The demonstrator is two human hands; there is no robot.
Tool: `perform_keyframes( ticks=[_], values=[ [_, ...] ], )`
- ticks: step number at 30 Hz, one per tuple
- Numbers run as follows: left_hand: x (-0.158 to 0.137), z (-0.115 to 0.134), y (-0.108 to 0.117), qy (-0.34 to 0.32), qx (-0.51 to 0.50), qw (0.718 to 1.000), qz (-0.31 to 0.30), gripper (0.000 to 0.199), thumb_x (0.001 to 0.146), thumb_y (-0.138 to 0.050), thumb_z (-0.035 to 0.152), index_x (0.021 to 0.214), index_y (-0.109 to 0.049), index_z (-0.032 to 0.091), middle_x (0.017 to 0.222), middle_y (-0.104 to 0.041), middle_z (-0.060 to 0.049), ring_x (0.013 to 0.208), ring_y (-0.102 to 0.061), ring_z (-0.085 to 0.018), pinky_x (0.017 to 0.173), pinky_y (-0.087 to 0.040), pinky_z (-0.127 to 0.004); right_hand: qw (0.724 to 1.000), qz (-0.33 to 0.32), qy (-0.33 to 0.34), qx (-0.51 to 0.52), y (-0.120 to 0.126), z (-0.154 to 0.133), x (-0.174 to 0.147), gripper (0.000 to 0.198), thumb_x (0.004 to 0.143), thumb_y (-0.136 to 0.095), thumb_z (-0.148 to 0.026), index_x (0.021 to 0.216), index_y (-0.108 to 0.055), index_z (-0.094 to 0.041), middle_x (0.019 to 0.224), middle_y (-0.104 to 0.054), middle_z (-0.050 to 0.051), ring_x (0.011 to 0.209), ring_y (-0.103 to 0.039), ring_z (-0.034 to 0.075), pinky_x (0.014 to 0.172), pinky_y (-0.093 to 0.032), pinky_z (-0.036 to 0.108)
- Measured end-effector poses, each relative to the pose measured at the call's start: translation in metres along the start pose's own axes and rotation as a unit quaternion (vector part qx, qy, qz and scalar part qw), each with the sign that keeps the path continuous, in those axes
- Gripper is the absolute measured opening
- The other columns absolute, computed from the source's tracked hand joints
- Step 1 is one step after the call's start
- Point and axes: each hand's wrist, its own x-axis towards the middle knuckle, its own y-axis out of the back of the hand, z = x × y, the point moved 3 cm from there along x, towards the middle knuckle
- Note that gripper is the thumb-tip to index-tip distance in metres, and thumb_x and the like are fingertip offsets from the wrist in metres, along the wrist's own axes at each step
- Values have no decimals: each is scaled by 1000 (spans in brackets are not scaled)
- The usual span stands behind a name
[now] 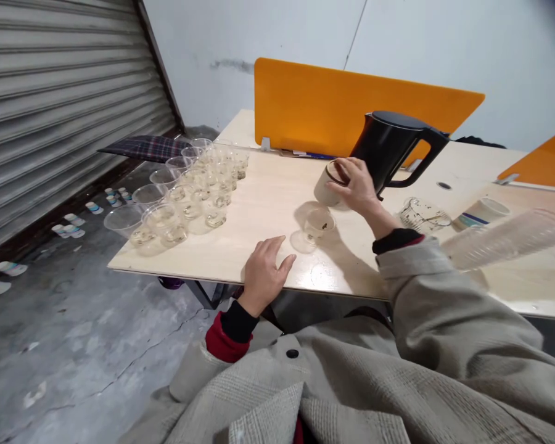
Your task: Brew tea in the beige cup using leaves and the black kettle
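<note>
My right hand [356, 185] is closed on the rim of a cream-coloured cup [324, 190] with a dark inner edge, just left of a black electric kettle [379, 145]. What the cup holds is hidden by my fingers. Nearer to me stands a clear plastic cup [318, 229] with a few dark bits in it. My left hand [266, 274] rests at the table's front edge, fingers apart and holding nothing, a little left of that clear cup.
Rows of clear plastic cups [189, 209] with bits in the bottom fill the table's left end. To the right are a dark-patterned cup [423, 216], a paper cup [483, 213] and a stack of plastic cups [513, 240]. An orange divider [314, 105] stands behind.
</note>
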Motion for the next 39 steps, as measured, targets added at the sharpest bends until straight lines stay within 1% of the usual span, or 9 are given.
perform_keyframes(
  ticks=[4, 8, 13, 19, 28, 32, 34, 36, 39],
  values=[
    [-1, 2, 2, -9, 4, 1000, 3, 35, 102, -69, 34, 133, -67, 17, 123, -78, -13, 112, -73, -30, 100, -62, -47, 998, -52, -2, 41, -49, 3, 19, 78, 81, -79, -46, 149, -64, -11, 152, -55, 23, 147, -50, 38, 129, -38, 52],
    [-1, 4, 3, -17, 4, 1000, 7, 34, 102, -68, 35, 133, -66, 20, 123, -78, -12, 111, -73, -29, 98, -63, -46, 992, -105, 11, 63, -70, 2, 25, 81, 83, -77, -50, 151, -62, -9, 157, -50, 25, 150, -48, 37, 131, -35, 50],
    [-2, 5, 4, -22, 0, 1000, 7, 34, 103, -67, 35, 133, -66, 21, 123, -79, -11, 110, -74, -29, 96, -63, -46, 986, -144, 19, 77, -66, 6, 29, 78, 81, -80, -55, 149, -66, -18, 161, -49, 19, 153, -45, 37, 134, -32, 52],
    [-2, 5, 3, -20, 2, 1000, 2, 34, 103, -67, 36, 133, -67, 21, 123, -79, -12, 109, -74, -29, 96, -63, -47, 977, -192, 17, 88, -51, 5, 30, 75, 80, -81, -49, 149, -67, -23, 166, -48, 14, 154, -46, 38, 133, -32, 58],
    [-4, 2, 1, -14, 6, 1000, -2, 35, 102, -69, 36, 132, -67, 20, 123, -79, -12, 111, -73, -29, 98, -62, -46, 980, -184, 9, 69, -47, 2, 24, 75, 78, -79, -39, 150, -66, -24, 169, -48, 13, 159, -41, 38, 134, -29, 60],
    [-4, 1, 1, -10, 0, 1000, -2, 34, 102, -69, 35, 133, -67, 20, 124, -78, -12, 112, -73, -29, 100, -61, -46, 992, -116, -23, 47, -30, -5, 2, 82, 83, -76, -46, 157, -59, -16, 173, -40, 18, 163, -33, 43, 134, -25, 61],
    [-4, 1, 2, -7, -4, 1000, -7, 36, 102, -69, 35, 134, -67, 20, 126, -78, -12, 114, -73, -29, 102, -61, -46, 996, -51, -50, 53, -14, -9, -22, 72, 89, -65, -44, 155, -60, -15, 169, -47, 19, 159, -40, 42, 132, -30, 62],
    [-3, 1, 2, -1, -3, 1000, -20, 38, 102, -69, 35, 136, -66, 19, 130, -77, -12, 118, -71, -29, 105, -59, -46, 990, -4, -108, 92, 0, -13, -53, 59, 93, -54, -39, 147, -65, -17, 154, -62, 19, 144, -57, 39, 123, -44, 61],
    [2, 1, 0, 18, 11, 998, -57, 43, 101, -68, 35, 140, -65, 18, 138, -75, -13, 126, -68, -30, 111, -56, -47, 948, -88, -213, 221, 5, -19, -100, 52, 90, -54, -37, 137, -69, -19, 131, -74, 17, 113, -73, 35, 95, -61, 54]
  ],
)
